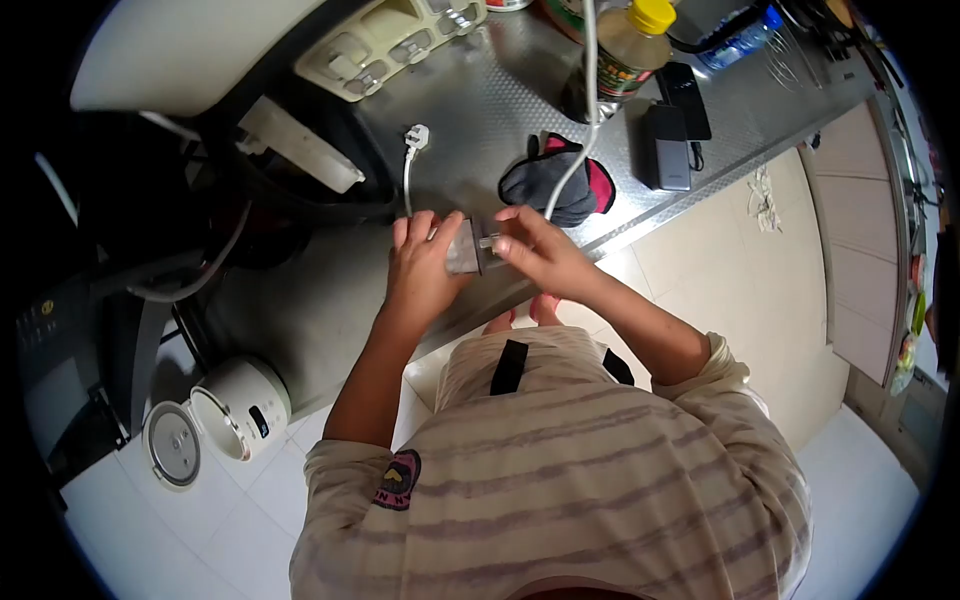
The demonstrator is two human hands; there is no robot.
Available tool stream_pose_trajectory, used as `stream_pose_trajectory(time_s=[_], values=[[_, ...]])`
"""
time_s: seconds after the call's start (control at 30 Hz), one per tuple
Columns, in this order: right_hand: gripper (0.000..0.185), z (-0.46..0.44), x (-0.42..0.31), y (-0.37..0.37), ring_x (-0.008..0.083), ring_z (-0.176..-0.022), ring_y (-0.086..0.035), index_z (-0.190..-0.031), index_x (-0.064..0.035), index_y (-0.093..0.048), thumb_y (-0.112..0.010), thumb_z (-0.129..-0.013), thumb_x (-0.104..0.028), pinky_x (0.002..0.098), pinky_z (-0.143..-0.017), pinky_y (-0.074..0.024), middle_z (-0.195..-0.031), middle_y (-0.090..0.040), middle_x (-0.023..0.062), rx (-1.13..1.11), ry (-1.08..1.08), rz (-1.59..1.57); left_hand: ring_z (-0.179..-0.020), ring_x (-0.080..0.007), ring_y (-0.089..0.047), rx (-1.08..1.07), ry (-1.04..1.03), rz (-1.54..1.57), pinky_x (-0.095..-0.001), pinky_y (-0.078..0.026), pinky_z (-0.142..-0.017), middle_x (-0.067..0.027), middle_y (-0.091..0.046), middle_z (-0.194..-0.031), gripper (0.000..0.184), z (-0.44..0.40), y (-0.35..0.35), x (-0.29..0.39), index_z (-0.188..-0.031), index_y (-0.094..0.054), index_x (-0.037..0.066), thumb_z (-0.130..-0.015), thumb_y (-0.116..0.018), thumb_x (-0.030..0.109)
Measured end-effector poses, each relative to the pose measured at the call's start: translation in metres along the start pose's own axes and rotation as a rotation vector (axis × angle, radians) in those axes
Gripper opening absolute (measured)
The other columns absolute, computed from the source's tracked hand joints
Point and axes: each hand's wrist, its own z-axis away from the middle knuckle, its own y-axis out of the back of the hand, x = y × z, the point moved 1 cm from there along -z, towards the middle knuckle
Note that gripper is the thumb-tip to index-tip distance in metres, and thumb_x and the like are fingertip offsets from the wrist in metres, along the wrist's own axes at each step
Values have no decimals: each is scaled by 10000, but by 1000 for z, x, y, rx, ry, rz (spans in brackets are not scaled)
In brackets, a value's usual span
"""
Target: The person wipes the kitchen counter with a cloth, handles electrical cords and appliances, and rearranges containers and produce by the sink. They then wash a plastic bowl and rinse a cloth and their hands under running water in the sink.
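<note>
My left hand (428,262) is wrapped round a small translucent plastic box (463,250) with a dark edge, just above the front of the metal counter. From the other side, my right hand (540,252) has its thumb and fingers closed at a small clear handle-like piece (489,242) sticking out from the box. The box's contents cannot be made out. Just beyond my hands lies a grey and red pair of gloves (550,188). A white power plug (416,138) rests on the counter, its cord running down behind my left fingers.
A cream rack with clear compartments (385,50) stands at the back. Right of it are a yellow-capped bottle (635,55), a dark power bank (668,150) and a black phone (686,95). A white cable (591,80) hangs across the view. An open rice cooker (243,405) is at lower left.
</note>
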Motion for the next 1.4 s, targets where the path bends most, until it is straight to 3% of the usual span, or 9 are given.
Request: stream_pose_trajectory(time_s=[0.1, 0.2, 0.3, 0.43, 0.7, 0.77, 0.87, 1.17, 1.4], values=[[388, 0, -11, -3, 194, -639, -591, -1137, -22, -473, -647, -860, -230, 309, -542, -468, -807, -558, 69, -29, 683, 404, -993, -323, -476, -7, -7, 81, -402, -402, -887, -101, -555, -1035, 642, 9, 17, 1, -1139, -567, 73, -544, -799, 133], [304, -6, -22, -10, 257, -540, -608, -1038, -54, -474, -646, -840, -207, 355, -469, -429, -633, -578, 126, -316, 388, 620, -997, -324, -478, -49, -31, 96, -399, -404, -891, -103, -569, -1052, 660, 16, 30, -3, -1149, -558, 71, -542, -804, 153], [279, -15, -22, -17, 284, -487, -594, -1023, -75, -468, -638, -844, -207, 376, -446, -419, -532, -554, 112, -415, 512, 661, -1013, -327, -471, -123, 0, 51, -400, -426, -875, -102, -570, -1060, 681, 25, 32, -8, -1165, -546, 84, -542, -804, 180], [195, -25, -21, -19, 220, -455, -535, -968, -85, -497, -626, -823, -106, 351, -456, -416, -545, -535, 78, -608, 283, 472, -1021, -322, -468, -122, 82, 26, -398, -430, -877, -97, -572, -1055, 691, 36, 24, -14, -1172, -542, 96, -539, -800, 200], [156, -34, 21, -62, 188, -585, -518, -899, -72, -508, -611, -785, -47, 331, -527, -395, -696, -532, 107, -538, 600, 316, -1082, -285, -427, -87, 164, -55, -412, -426, -883, -33, -528, -1149, 693, 74, 13, -54, -1185, -541, 150, -542, -796, 181], [153, -38, 13, -68, 169, -626, -531, -878, -63, -511, -633, -785, -69, 332, -546, -404, -711, -510, 95, -637, 106, 361, -1098, -277, -416, -98, 199, -50, -416, -423, -886, -19, -516, -1167, 700, 82, 12, -61, -1193, -535, 159, -543, -797, 173], [167, -48, 40, -67, 156, -696, -548, -910, -56, -523, -644, -802, -98, 314, -589, -413, -781, -516, 72, -676, 317, 284, -1110, -270, -410, -92, 240, -70, -416, -417, -901, -14, -506, -1170, 712, 87, 10, -69, -1200, -522, 159, -545, -801, 164], [265, -37, 53, -53, 154, -786, -537, -1054, -52, -520, -649, -831, -110, 269, -725, -449, -923, -533, 43, -481, -21, 214, -1156, -266, -396, -129, 248, -51, -413, -380, -963, -27, -493, -1196, 759, 99, 6, -88, -1240, -492, 166, -548, -802, 171], [255, -23, 30, -75, 183, -818, -563, -1025, -46, -553, -669, -799, -65, 311, -715, -483, -972, -575, 81, -329, 135, 313, -1164, -252, -394, -93, 199, -61, -407, -380, -965, -29, -487, -1202, 766, 100, 7, -90, -1261, -487, 171, -555, -786, 155]])
